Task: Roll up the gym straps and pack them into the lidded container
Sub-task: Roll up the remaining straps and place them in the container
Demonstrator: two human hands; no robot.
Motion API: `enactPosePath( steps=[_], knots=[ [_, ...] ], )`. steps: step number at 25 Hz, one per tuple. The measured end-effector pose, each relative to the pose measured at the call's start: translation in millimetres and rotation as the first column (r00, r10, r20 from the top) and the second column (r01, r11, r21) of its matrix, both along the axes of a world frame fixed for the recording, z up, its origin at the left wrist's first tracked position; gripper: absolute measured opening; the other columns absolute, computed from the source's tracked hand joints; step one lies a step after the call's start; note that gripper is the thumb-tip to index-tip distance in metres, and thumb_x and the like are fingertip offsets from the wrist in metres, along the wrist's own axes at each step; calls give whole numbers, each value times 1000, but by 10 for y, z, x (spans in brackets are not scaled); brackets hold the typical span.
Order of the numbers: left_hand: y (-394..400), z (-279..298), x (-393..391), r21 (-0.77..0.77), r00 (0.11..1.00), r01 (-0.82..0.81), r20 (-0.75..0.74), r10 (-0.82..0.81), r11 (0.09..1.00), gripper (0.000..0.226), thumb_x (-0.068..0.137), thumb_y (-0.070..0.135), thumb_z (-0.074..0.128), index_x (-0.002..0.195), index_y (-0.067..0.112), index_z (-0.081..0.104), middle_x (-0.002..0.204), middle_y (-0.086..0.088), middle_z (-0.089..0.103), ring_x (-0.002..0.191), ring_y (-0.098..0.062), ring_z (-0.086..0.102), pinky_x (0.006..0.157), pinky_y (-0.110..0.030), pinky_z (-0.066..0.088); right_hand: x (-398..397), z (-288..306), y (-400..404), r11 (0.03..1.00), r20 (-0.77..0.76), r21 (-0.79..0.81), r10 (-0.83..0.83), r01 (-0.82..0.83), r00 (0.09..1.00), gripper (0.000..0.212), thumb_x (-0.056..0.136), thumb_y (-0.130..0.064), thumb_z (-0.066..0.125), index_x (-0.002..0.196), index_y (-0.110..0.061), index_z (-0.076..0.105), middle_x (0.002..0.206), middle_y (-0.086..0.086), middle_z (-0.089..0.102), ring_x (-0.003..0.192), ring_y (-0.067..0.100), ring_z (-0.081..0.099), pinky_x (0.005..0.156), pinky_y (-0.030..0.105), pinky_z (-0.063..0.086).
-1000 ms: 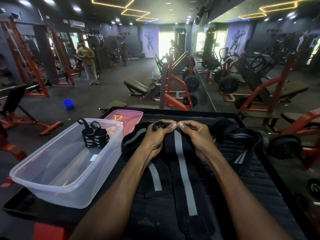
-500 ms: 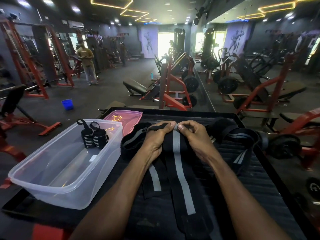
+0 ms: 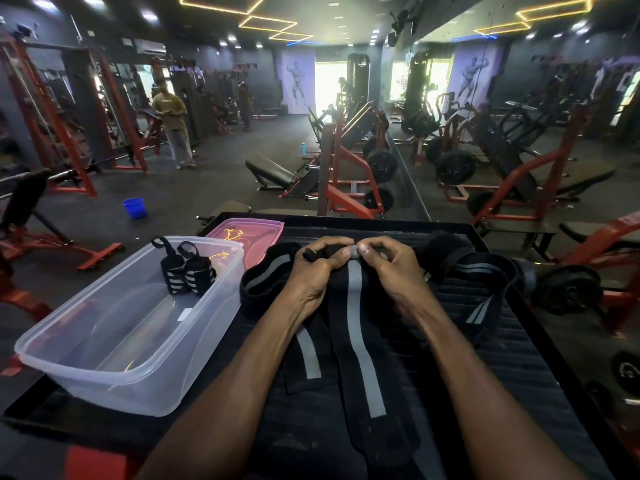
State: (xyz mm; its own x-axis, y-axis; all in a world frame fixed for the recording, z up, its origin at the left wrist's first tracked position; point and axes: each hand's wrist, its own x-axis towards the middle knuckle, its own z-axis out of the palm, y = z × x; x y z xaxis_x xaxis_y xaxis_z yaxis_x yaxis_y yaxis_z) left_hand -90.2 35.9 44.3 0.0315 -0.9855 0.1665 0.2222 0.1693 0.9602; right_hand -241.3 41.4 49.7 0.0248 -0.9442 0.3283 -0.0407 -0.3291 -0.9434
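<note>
A long black strap with a grey stripe lies along the black platform toward me. My left hand and my right hand pinch its far end, fingers curled over the first turn of a roll. A second flat strap lies to its left. Looser straps lie bunched at the left and at the right. The clear plastic container stands at the left with two rolled straps inside. Its pink lid lies behind it.
The platform has a raised rim and ends just beyond my hands. Past it are red weight machines and a mirror wall at the right. A blue bucket stands on the floor. A person stands far off at the left.
My fingers have curled further over the strap's end, tightening the first turn. The strap's loop tab now pokes out by my left thumb. The container and rolled straps have not moved.
</note>
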Motion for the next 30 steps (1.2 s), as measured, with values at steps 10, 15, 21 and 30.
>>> enactPosePath(
  steps=[10, 15, 21, 30],
  knots=[
    [69, 21, -81, 144, 978, 59, -208, -28, 988, 13, 88, 9, 72, 99, 2, 75, 100, -16, 76, 94, -26, 73, 90, -39, 58, 0, -2, -18, 991, 2, -119, -63, 63, 998, 16, 87, -1, 72, 92, -15, 76, 95, 1, 77, 95, 15, 72, 87, 26, 57],
    [13, -25, -10, 5, 995, -1, -97, 2, 1000, 11, 86, 0, 70, 94, 6, 75, 102, -19, 73, 99, -30, 69, 92, -40, 56, 15, 7, -3, 998, -84, -40, -45, 41, 995, 14, 97, -17, 64, 98, -7, 74, 91, -1, 76, 85, 2, 70, 79, 19, 54],
    [53, 28, -52, 206, 956, 189, -263, -131, 960, 42, 86, 24, 75, 116, -6, 68, 112, -26, 70, 102, -35, 70, 93, -43, 57, 5, 18, 4, 994, 12, -92, -59, 60, 998, 12, 89, 3, 68, 97, -3, 75, 94, 2, 76, 88, 6, 71, 80, 17, 55],
    [21, 0, -1, 76, 997, 25, -74, -19, 997, 11, 88, 0, 69, 96, 6, 74, 99, -20, 73, 94, -30, 70, 91, -42, 57, 15, 23, 13, 997, -19, 71, -1, 2, 1000, 7, 94, -15, 68, 98, -11, 73, 89, -2, 76, 81, 3, 71, 72, 19, 54]
  ],
)
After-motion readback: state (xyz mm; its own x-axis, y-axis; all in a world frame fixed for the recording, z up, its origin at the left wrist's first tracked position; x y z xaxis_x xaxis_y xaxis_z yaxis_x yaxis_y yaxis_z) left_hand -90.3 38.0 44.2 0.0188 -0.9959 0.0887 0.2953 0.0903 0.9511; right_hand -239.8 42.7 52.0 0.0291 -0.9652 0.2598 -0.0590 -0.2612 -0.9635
